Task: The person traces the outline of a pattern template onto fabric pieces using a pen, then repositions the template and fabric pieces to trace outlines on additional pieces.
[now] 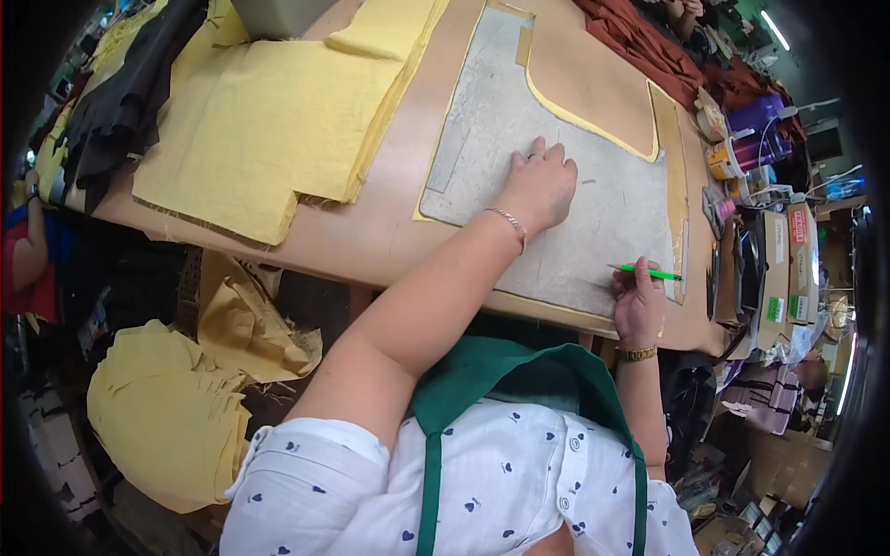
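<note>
My left hand (545, 187) lies palm down, fingers stretched out, on a large grey pattern board (612, 218). The board has a curved cut-out on its far side and worn marks on its face. Yellow fabric (593, 135) shows as a thin rim along the board's edges, beneath it. Near the board's front right corner, my right hand (640, 306) is closed on a green pencil (660, 274), whose tip points left over the board.
A thick stack of yellow fabric (269, 130) lies on the table (408, 199) to the left, beside dark cloth (125, 102). Reddish-brown cloth (640, 46) sits at the back right. Scissors (714, 213) and boxes (777, 269) line the right edge. A yellow bundle (162, 408) is below left.
</note>
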Demonstrator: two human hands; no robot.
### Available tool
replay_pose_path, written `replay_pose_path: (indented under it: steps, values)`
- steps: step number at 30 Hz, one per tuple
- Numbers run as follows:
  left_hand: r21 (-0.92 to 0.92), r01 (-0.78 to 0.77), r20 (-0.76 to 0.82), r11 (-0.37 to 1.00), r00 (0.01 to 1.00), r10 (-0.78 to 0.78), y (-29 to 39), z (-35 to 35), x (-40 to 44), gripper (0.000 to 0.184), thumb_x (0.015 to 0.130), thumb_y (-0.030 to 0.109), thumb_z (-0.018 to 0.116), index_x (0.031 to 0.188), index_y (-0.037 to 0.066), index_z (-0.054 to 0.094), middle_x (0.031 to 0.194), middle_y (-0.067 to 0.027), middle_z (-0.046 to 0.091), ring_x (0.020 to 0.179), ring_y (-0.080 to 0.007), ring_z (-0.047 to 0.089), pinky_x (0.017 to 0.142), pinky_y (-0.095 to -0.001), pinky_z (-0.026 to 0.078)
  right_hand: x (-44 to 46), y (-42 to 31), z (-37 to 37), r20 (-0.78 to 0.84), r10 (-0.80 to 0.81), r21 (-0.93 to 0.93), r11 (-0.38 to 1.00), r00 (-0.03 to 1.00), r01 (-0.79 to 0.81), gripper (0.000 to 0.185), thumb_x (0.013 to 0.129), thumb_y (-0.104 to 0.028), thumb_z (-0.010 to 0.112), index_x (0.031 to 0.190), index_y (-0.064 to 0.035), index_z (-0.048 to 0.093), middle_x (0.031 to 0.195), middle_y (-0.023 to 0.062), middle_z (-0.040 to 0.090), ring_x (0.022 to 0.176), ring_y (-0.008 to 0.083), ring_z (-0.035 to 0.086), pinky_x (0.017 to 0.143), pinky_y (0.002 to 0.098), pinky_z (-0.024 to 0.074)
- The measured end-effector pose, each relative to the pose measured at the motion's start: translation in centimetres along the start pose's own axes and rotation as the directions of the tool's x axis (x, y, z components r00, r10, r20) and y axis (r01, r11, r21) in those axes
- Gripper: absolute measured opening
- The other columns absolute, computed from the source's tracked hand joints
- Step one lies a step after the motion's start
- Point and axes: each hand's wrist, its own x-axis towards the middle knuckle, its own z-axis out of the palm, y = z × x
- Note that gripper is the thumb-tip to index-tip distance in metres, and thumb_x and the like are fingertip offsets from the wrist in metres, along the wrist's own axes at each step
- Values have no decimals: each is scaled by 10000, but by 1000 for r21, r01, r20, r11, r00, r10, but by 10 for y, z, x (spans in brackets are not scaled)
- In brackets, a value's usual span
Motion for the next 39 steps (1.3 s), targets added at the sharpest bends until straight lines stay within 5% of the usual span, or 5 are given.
replay_pose_path:
  steps: [8, 17, 23, 29, 39]
  values:
    - [7, 145, -47, 989, 988, -145, -24, 7, 33, 499, 802, 303, 505, 1202, 29, 388, 1314, -139, 278, 1248, -354, 196, 946, -570, 219, 20, -40, 68, 267, -4, -348, 932, 964, 100, 92, 827, -116, 538, 824, -42, 484, 747, 46, 565, 680, 121, 549, 619, 231, 430]
    - [238, 46, 23, 970, 998, -53, -42, 10, 24, 620, 800, 397, 455, 1278, 37, 292, 1354, -138, 229, 1273, -339, 140, 963, -556, 178, 67, -12, 205, 815, 164, -560, 468, 556, 683, 153, 775, -142, 618, 802, -16, 537, 696, 8, 540, 629, 61, 483, 574, 188, 387]
    - [126, 78, -173, 989, 983, -56, -43, 39, 27, 619, 803, 389, 452, 1277, 27, 288, 1350, -148, 231, 1275, -338, 133, 968, -550, 167, 68, 14, 241, 736, 439, -677, 482, 515, 556, 263, 726, -326, 646, 775, -74, 587, 624, 45, 569, 617, 158, 532, 769, 338, 376]
    - [-27, 64, -208, 998, 976, -69, -38, 20, 18, 618, 805, 372, 460, 1271, 5, 287, 1343, -161, 231, 1274, -338, 130, 972, -552, 152, 63, 23, 250, 765, 573, -641, 628, 296, 441, 211, 740, -191, 664, 767, -31, 528, 630, -22, 526, 585, 51, 458, 531, 190, 355]
    - [-62, 77, -236, 995, 968, -89, -41, 37, 19, 627, 787, 368, 478, 1274, 25, 282, 1336, -152, 246, 1271, -327, 146, 981, -542, 145, 87, 22, 251, 772, 477, -635, 542, 420, 551, 213, 753, -198, 647, 785, -24, 530, 622, -3, 522, 588, 67, 461, 542, 222, 380]
